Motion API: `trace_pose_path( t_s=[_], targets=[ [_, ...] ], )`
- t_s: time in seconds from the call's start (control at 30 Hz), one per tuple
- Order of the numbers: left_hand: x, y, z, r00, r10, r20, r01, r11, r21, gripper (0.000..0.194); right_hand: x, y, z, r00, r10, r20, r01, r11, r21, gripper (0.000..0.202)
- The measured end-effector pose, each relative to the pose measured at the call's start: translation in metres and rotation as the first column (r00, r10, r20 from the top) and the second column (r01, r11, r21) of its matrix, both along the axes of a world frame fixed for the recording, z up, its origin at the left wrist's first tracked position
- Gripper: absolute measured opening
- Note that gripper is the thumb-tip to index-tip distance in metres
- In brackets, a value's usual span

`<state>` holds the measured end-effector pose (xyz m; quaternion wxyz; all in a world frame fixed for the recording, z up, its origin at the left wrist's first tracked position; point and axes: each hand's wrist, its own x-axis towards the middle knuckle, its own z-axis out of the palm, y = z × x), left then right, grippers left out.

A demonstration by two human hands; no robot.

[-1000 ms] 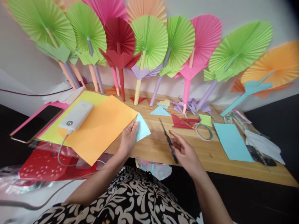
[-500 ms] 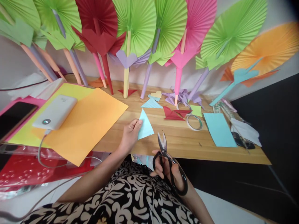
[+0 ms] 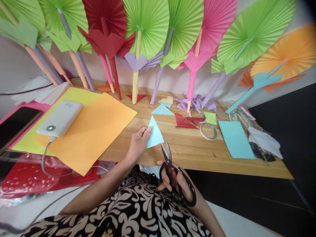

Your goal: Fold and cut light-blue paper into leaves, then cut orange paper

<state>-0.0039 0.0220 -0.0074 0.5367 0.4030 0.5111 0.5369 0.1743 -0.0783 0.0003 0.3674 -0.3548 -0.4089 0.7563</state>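
Left to right, with the light-blue triangle [image 3: 155, 134] as landmark: the phone [image 3: 19, 122] lies farthest to its left, then the white power bank [image 3: 61, 118] and the orange sheet [image 3: 98, 131], whose right corner points toward it. The left forearm slants up from the lower left, and the left hand [image 3: 139, 142] pinches the triangle's left edge, thumb on top, fingers curled beneath. The triangle stands point up just above the tabletop's [image 3: 197, 153] front part, between the hands but in the left one's grip.

The right forearm rises from the lower right; the right hand [image 3: 179, 181] is below and to the right of the triangle, palm turned up, fingers and thumb in the handles of the black scissors [image 3: 170, 163]. Their blades are parted — tips up, close to the triangle's lower right corner.

Beyond the triangle lies a striped blue piece [image 3: 162, 110]; to its right are red folded paper [image 3: 183, 121], a tape roll [image 3: 208, 131] and — farther over — a blue rectangle [image 3: 237, 140].
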Motion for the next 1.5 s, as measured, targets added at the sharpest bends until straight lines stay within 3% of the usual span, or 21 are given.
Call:
trace_pose_path(
  t_s=[0.5, 0.83, 1.5],
  targets=[
    [0.0, -0.001, -0.003, 0.999, -0.025, -0.022, 0.025, 1.0, 0.01, 0.047, -0.013, 0.015, 0.001, 0.984, -0.095, -0.148, 0.084, 0.993, -0.079, 0.052],
    [0.0, -0.001, -0.002, 1.0, -0.017, -0.019, 0.017, 1.0, -0.001, 0.048, -0.022, 0.013, 0.0, 0.968, -0.221, -0.122, 0.217, 0.975, -0.046, 0.046],
    [0.0, -0.001, -0.002, 0.999, -0.031, -0.013, 0.031, 0.999, 0.012, 0.047, -0.018, 0.007, -0.007, 0.983, -0.182, -0.015, 0.182, 0.983, -0.032, 0.05]
  ],
)
